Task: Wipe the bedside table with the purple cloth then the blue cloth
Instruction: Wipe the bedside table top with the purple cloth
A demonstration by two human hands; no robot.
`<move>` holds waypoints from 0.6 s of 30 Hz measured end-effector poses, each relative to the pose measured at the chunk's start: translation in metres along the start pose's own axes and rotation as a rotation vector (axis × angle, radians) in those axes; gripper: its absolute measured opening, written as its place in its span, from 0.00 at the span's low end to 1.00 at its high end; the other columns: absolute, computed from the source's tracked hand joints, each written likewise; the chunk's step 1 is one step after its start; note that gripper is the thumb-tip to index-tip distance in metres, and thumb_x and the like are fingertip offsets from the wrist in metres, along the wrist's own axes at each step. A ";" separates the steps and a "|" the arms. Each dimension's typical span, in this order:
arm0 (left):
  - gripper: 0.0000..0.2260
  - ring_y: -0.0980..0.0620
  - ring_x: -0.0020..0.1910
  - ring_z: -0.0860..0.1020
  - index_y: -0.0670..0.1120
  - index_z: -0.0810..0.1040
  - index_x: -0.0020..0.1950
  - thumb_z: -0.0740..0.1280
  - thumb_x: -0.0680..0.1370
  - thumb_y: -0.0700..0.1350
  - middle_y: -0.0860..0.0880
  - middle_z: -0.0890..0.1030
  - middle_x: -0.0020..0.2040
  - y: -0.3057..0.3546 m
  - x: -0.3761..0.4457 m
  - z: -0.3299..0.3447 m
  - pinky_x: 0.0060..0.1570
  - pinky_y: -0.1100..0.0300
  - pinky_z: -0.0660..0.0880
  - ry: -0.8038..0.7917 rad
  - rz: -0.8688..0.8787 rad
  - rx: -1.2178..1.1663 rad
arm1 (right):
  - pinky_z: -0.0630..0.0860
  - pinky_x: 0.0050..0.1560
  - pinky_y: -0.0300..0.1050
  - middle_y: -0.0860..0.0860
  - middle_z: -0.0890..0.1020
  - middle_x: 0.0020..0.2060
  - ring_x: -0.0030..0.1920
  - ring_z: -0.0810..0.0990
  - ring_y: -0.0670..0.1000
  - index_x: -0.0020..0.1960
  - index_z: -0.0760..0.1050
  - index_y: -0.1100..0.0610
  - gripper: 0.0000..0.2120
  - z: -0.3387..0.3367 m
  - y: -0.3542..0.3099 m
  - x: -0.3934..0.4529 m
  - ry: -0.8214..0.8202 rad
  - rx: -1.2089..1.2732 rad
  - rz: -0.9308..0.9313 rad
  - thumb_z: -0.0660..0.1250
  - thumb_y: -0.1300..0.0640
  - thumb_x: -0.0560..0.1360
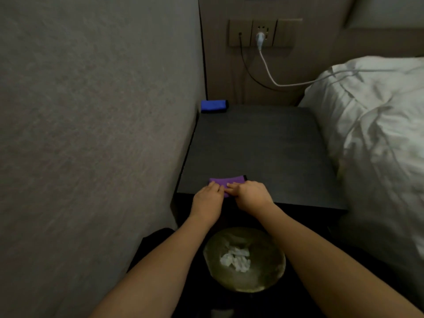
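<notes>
The purple cloth lies folded at the near edge of the bedside table. The left hand and right hand both rest on it, fingers together and curled onto the fabric. The blue cloth lies folded at the far left corner, against the wall.

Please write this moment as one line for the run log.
stage: purple cloth | left hand and right hand: both on purple cloth, front edge of bedside table | blue cloth: back left corner, untouched
</notes>
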State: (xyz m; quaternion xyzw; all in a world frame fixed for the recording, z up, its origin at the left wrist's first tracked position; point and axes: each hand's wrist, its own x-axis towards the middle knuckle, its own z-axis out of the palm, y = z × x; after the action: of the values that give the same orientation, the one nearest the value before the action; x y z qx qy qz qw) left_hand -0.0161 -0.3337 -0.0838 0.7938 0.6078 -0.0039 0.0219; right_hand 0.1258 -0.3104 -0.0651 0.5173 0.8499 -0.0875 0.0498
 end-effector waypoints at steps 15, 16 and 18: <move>0.15 0.39 0.57 0.77 0.41 0.73 0.66 0.57 0.80 0.39 0.41 0.73 0.62 0.056 -0.004 -0.026 0.52 0.47 0.73 -0.207 0.360 0.141 | 0.74 0.47 0.45 0.58 0.81 0.50 0.50 0.80 0.58 0.55 0.78 0.59 0.12 -0.038 0.034 -0.048 -0.340 -0.003 0.047 0.62 0.55 0.76; 0.15 0.39 0.57 0.77 0.41 0.73 0.66 0.58 0.79 0.39 0.41 0.73 0.62 0.057 -0.005 -0.029 0.52 0.47 0.73 -0.222 0.393 0.143 | 0.75 0.49 0.47 0.59 0.81 0.50 0.50 0.80 0.59 0.55 0.78 0.60 0.12 -0.042 0.032 -0.050 -0.371 -0.007 0.035 0.63 0.55 0.76; 0.16 0.39 0.57 0.76 0.44 0.74 0.66 0.60 0.79 0.40 0.42 0.74 0.61 0.057 -0.008 -0.033 0.53 0.48 0.72 -0.227 0.370 0.070 | 0.75 0.51 0.49 0.60 0.81 0.50 0.51 0.80 0.60 0.56 0.80 0.59 0.13 -0.053 0.031 -0.054 -0.399 0.001 0.013 0.62 0.54 0.77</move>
State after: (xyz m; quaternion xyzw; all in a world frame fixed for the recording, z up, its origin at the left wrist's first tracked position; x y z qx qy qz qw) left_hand 0.0362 -0.3552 -0.0492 0.8866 0.4448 -0.1103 0.0631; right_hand 0.1783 -0.3335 -0.0070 0.4950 0.8199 -0.1886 0.2174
